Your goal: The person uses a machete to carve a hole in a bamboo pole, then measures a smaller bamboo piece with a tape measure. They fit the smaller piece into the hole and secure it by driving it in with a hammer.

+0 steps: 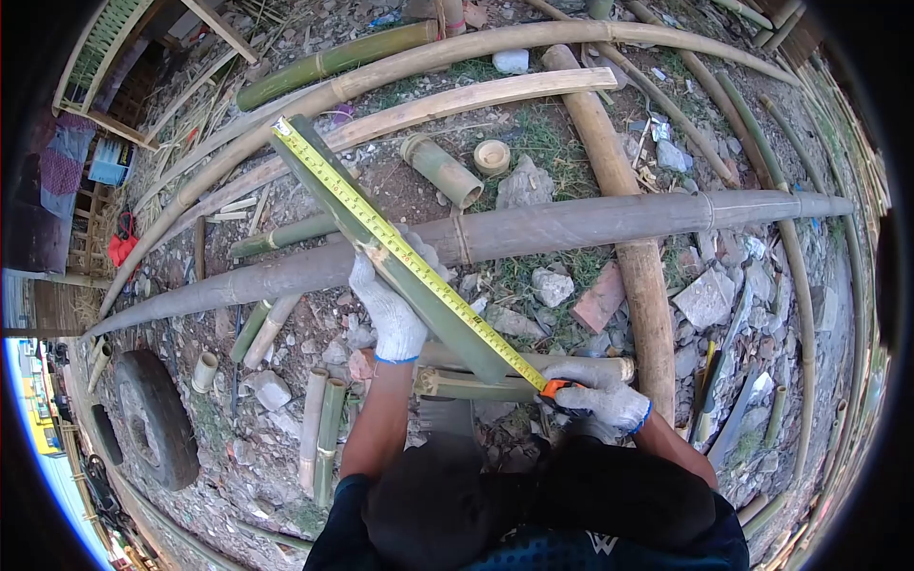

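Observation:
My left hand point(388, 309), in a white knit glove, is closed around the middle of a split green bamboo piece point(433, 319). A yellow tape measure blade point(409, 257) lies extended along the bamboo, its metal end at the upper left tip. My right hand point(606, 393), also gloved, grips the orange and black tape measure case point(560, 391) near the bamboo's lower end. Beneath the bamboo piece, a long grey bamboo pole point(552, 231) crosses the view.
A thick bamboo pole point(624, 181) runs below the grey one. A short bamboo section point(443, 171) and a bamboo ring point(492, 157) lie ahead. Rubble and a brick point(600, 297) cover the ground. To the right rests a saw point(735, 425), to the left a tire point(155, 419).

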`<action>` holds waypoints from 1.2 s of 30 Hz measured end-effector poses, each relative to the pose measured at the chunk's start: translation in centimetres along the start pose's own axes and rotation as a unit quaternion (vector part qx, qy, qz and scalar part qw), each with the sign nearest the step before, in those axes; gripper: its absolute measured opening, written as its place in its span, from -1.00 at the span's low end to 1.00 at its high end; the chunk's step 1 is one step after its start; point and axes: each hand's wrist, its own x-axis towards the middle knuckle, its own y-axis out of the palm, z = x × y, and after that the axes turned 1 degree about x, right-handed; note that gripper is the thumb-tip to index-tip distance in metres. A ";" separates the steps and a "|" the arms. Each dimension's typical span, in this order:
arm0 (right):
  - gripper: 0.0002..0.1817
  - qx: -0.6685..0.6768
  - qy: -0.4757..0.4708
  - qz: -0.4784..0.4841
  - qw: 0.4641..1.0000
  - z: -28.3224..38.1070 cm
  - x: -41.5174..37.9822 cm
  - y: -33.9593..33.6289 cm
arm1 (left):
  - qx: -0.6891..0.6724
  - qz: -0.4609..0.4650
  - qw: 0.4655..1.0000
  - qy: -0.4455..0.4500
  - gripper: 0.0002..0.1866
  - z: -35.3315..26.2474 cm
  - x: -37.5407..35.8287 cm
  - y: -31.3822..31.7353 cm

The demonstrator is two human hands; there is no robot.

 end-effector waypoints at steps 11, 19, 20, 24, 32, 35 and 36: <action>-0.43 -0.104 -0.003 -0.046 0.994 1.4 0.0 -0.8 | 0.000 -0.010 0.995 0.103 -0.39 -0.7 2.2 -1.6; -0.50 -0.161 -0.013 -0.055 0.985 3.1 0.2 0.6 | 0.000 -0.027 0.989 0.146 -0.40 -0.4 1.4 -2.7; -0.50 -0.160 -0.017 -0.053 0.986 3.0 0.3 0.6 | 0.022 -0.080 0.985 0.150 -0.38 -0.3 1.1 -2.6; -0.50 -0.121 0.007 -0.055 0.991 3.1 0.5 0.2 | 0.004 -0.193 0.969 0.152 -0.34 -0.2 1.3 -3.3; -0.49 -0.131 0.052 -0.079 0.987 3.6 0.9 0.7 | 0.095 -0.208 0.960 0.161 -0.38 0.7 1.0 -4.7; -0.52 -0.079 0.050 -0.066 0.993 3.6 1.3 0.5 | 0.080 -0.219 0.957 0.175 -0.39 1.8 0.6 -3.3; -0.53 -0.054 0.060 -0.063 0.995 3.3 1.3 0.4 | 0.078 -0.195 0.965 0.160 -0.38 2.2 0.5 -4.1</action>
